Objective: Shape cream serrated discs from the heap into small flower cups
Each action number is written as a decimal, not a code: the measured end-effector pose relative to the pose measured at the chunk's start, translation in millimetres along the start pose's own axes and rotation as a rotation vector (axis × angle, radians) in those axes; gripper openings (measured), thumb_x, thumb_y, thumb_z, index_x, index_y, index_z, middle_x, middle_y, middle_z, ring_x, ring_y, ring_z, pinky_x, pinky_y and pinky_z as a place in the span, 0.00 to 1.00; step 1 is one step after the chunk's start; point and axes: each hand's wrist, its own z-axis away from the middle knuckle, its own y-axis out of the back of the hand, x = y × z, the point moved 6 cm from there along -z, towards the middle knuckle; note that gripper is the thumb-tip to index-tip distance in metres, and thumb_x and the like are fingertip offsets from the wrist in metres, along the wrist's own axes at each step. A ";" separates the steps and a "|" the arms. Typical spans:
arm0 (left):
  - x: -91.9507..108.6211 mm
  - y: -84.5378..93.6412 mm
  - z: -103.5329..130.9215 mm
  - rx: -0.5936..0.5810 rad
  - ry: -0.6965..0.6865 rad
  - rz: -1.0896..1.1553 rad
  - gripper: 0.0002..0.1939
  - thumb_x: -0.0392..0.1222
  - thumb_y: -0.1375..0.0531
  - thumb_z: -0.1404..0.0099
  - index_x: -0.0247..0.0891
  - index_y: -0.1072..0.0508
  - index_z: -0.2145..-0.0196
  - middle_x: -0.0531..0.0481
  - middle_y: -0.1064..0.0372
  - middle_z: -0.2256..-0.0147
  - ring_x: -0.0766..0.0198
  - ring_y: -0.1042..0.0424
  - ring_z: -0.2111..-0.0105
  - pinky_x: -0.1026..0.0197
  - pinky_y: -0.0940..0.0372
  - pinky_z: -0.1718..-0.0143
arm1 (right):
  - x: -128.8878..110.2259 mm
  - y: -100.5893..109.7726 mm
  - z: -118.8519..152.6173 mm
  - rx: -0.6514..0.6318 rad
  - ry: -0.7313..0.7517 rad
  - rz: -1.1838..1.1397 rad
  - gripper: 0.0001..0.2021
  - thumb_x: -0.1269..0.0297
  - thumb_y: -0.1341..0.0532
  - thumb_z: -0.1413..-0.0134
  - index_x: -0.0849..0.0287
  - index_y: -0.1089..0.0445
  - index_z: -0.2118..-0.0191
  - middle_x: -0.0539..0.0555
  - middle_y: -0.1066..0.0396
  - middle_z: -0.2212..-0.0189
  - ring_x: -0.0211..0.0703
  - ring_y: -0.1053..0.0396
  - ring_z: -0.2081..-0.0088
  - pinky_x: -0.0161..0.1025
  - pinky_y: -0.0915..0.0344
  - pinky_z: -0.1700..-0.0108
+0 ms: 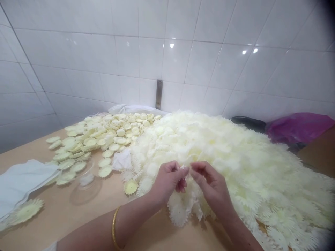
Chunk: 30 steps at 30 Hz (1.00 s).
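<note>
My left hand (171, 183), a gold bangle (114, 226) on its wrist, is closed in a pinch. A small whitish bit shows at its fingertips, too blurred to name. My right hand (211, 188) pinches close beside it, thumb against forefinger, the fingertips nearly meeting the left ones. What it grips is hidden. Both hands are at the near edge of a big heap of thin, pale cream artificial flower petal layers (204, 139) with notched rims. Just below the hands, a round white petal layer (179, 211) with a small centre hole hangs at the heap's edge.
Thicker yellowish scalloped discs (90, 142) lie piled at the left on the brown tabletop (52, 219). Near them are a clear round dish (86, 190), crumpled white tissue (121, 159) and white sheets (23, 183). A purple bag (300, 127) stands at right; a tiled wall rises behind.
</note>
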 end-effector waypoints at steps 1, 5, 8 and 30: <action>-1.0 -0.4 -0.1 -0.008 0.007 0.019 0.18 0.48 0.39 0.49 0.36 0.43 0.81 0.57 0.40 0.87 0.73 0.41 0.88 0.69 0.48 0.86 | -0.7 -2.7 0.0 -0.042 -0.007 -0.020 0.08 0.60 0.42 0.49 0.59 0.34 0.67 0.51 0.34 0.73 0.41 0.36 0.68 0.37 0.39 0.65; -4.1 -4.4 0.3 -0.066 0.039 0.054 0.19 0.50 0.39 0.48 0.35 0.42 0.82 0.57 0.42 0.89 0.74 0.43 0.90 0.70 0.52 0.87 | -7.3 -16.8 1.6 -0.240 -0.054 -0.237 0.08 0.61 0.44 0.46 0.59 0.36 0.72 0.50 0.34 0.77 0.40 0.35 0.73 0.38 0.38 0.67; -3.6 -8.6 0.7 -0.132 0.068 0.096 0.17 0.50 0.42 0.45 0.34 0.39 0.80 0.54 0.38 0.86 0.73 0.40 0.88 0.70 0.48 0.85 | -10.7 -19.6 1.5 -0.296 -0.074 -0.390 0.09 0.60 0.46 0.45 0.58 0.38 0.73 0.49 0.35 0.80 0.39 0.35 0.77 0.38 0.37 0.69; -1.1 -0.5 -2.5 -0.017 0.047 -0.029 0.15 0.45 0.43 0.44 0.35 0.43 0.80 0.55 0.38 0.84 0.78 0.47 0.87 0.72 0.53 0.84 | 12.3 66.8 -0.2 0.661 -0.149 0.286 0.16 0.57 0.51 0.43 0.59 0.43 0.78 0.48 0.39 0.84 0.36 0.41 0.80 0.32 0.45 0.76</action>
